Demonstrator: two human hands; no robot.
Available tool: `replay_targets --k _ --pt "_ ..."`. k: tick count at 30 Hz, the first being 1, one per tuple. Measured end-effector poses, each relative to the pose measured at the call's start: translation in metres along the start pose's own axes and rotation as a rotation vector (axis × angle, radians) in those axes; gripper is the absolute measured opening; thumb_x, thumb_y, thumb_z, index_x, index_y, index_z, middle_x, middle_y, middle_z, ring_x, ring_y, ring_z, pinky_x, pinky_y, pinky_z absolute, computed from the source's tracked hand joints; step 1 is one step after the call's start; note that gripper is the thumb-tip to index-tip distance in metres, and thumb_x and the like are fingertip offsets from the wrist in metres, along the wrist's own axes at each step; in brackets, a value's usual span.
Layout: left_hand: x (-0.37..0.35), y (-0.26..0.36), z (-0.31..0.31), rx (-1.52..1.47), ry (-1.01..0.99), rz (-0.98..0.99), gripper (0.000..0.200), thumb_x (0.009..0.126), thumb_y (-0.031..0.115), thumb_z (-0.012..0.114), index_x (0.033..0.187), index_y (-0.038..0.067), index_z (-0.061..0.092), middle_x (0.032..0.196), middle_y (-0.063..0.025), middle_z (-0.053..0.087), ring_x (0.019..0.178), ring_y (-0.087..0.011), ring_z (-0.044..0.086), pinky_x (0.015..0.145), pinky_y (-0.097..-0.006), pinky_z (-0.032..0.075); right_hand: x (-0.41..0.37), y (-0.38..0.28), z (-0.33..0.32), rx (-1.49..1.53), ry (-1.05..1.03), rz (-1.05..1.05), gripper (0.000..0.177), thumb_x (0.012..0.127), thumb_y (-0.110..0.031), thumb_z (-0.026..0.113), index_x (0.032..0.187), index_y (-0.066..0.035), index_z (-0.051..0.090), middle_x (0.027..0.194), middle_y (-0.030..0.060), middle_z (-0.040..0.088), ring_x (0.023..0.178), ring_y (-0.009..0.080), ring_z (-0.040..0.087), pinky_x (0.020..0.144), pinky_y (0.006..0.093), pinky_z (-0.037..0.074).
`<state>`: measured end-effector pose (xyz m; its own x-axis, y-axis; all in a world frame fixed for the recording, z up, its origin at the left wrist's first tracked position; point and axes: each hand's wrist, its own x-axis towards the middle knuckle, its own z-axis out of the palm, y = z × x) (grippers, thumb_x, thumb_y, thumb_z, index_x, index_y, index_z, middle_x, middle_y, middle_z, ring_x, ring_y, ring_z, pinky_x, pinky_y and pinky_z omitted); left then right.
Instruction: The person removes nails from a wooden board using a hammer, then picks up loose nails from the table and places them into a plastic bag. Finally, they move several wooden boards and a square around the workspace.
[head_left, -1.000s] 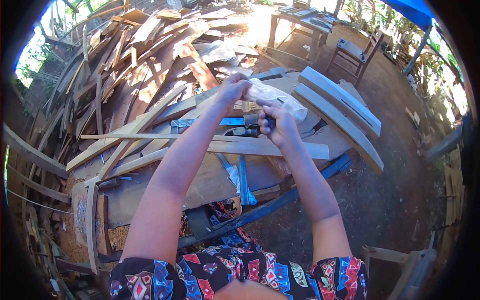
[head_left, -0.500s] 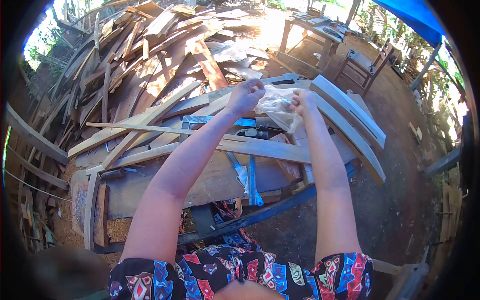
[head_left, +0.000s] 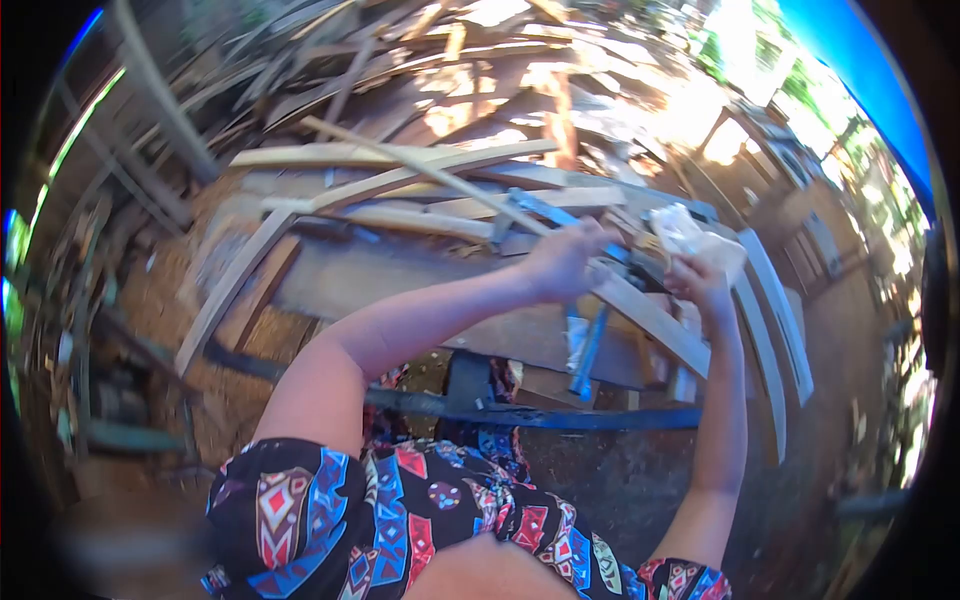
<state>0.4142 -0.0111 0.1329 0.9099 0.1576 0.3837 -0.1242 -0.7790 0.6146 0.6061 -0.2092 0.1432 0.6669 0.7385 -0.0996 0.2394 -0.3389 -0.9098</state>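
Observation:
My right hand [head_left: 700, 285] is closed on a crumpled, pale plastic bag [head_left: 722, 252], which bulges out above the fingers over the right part of the workbench [head_left: 410, 265]. To its left, my left hand [head_left: 562, 265] hangs apart from the bag, its fingers smeared by motion. Below and around that hand are a long wooden strip [head_left: 430, 172], a blue metal tool [head_left: 543, 207] and a pale board [head_left: 655, 325]. Another blue bar [head_left: 590, 352] lies near the bench's front edge.
Several pale wooden pieces [head_left: 480, 158] lie crossed on the bench. Long curved boards [head_left: 775, 315] stick out at the right. A large heap of scrap wood [head_left: 400, 75] rises behind. A wooden chair [head_left: 810, 250] stands at the far right, and a blue tarp [head_left: 885, 90] hangs above.
My left hand has come away from the bag and moved left. The right hand still grips the bag, now more bunched up. The camera view has turned left and tilted.

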Motion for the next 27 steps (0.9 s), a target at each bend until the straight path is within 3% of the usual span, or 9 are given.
replay_targets --k 1,3,4,6,9,14,17,21,27 --pt "-0.024 -0.001 -0.005 0.016 0.028 -0.032 0.049 0.076 0.016 0.066 0.123 0.009 0.054 0.118 -0.0158 0.053 0.108 -0.0303 0.055 0.091 -0.0411 0.045 -0.007 0.001 0.019 -0.006 -0.041 -0.017 0.043 0.086 -0.033 0.064 0.115 -0.002 0.060 0.095 0.0066 0.065 0.083 0.0140 0.063 0.073 0.0284 0.050" --pt "-0.065 -0.002 -0.011 0.143 0.002 0.179 0.053 0.075 0.016 0.066 0.125 0.011 0.052 0.121 -0.0159 0.050 0.114 -0.0336 0.050 0.097 -0.0430 0.041 -0.021 0.010 0.052 -0.262 -0.117 -0.304 0.053 0.083 -0.033 0.065 0.125 -0.003 0.053 0.109 0.0132 0.061 0.098 0.0193 0.060 0.085 0.0356 0.047" --pt "-0.084 -0.006 -0.016 0.151 0.012 0.164 0.053 0.075 0.016 0.066 0.125 0.011 0.052 0.121 -0.0159 0.050 0.114 -0.0336 0.050 0.097 -0.0430 0.041 -0.023 0.014 0.065 -0.261 -0.135 -0.313 0.053 0.083 -0.033 0.065 0.125 -0.003 0.053 0.109 0.0132 0.061 0.098 0.0193 0.060 0.085 0.0356 0.047" --pt "-0.126 -0.014 -0.031 0.355 -0.011 0.109 0.053 0.074 0.016 0.067 0.124 0.011 0.052 0.121 -0.0157 0.050 0.118 -0.0338 0.047 0.101 -0.0437 0.037 -0.026 0.024 0.086 -1.015 0.109 -0.522 0.060 0.079 -0.036 0.067 0.132 -0.014 0.048 0.121 0.0129 0.055 0.110 0.0267 0.053 0.095 0.0436 0.037" --pt "-0.182 -0.037 -0.070 0.458 -0.005 -0.092 0.052 0.075 0.022 0.067 0.124 0.011 0.052 0.123 -0.0159 0.049 0.121 -0.0338 0.044 0.102 -0.0448 0.036 -0.016 0.035 0.100 -0.866 0.133 -0.409 0.065 0.076 -0.038 0.068 0.135 -0.024 0.045 0.122 0.0092 0.054 0.111 0.0303 0.052 0.095 0.0469 0.034" --pt "-0.273 -0.051 -0.124 0.577 -0.029 -0.608 0.057 0.078 0.031 0.066 0.128 0.010 0.049 0.126 -0.0169 0.048 0.123 -0.0338 0.042 0.102 -0.0452 0.035 -0.015 0.037 0.103 -0.908 0.204 -0.473 0.063 0.075 -0.037 0.069 0.133 -0.022 0.048 0.113 0.0068 0.057 0.105 0.0284 0.054 0.087 0.0432 0.038" --pt "-0.319 -0.071 -0.126 0.610 -0.030 -0.797 0.061 0.078 0.037 0.065 0.131 0.013 0.046 0.131 -0.0164 0.046 0.127 -0.0330 0.039 0.103 -0.0484 0.034 -0.014 0.034 0.106 -0.865 0.186 -0.434 0.063 0.073 -0.036 0.071 0.129 -0.017 0.051 0.106 0.0077 0.058 0.103 0.0289 0.054 0.085 0.0423 0.039" --pt "-0.349 -0.084 -0.114 0.606 0.062 -0.641 0.066 0.078 0.039 0.066 0.134 0.012 0.044 0.136 -0.0179 0.042 0.130 -0.0348 0.035 0.106 -0.0473 0.031 -0.024 0.018 0.116 -0.870 0.353 -0.528 0.062 0.068 -0.034 0.073 0.122 -0.010 0.055 0.101 0.0107 0.059 0.101 0.0302 0.055 0.083 0.0443 0.040" --pt "-0.339 -0.087 -0.098 0.612 0.130 -0.638 0.071 0.078 0.038 0.067 0.137 0.009 0.041 0.141 -0.0194 0.037 0.134 -0.0376 0.029 0.110 -0.0441 0.025 -0.037 0.000 0.112 -0.745 0.602 -0.530 0.058 0.066 -0.032 0.074 0.116 -0.007 0.057 0.103 0.0151 0.061 0.100 0.0340 0.056 0.086 0.0439 0.042"
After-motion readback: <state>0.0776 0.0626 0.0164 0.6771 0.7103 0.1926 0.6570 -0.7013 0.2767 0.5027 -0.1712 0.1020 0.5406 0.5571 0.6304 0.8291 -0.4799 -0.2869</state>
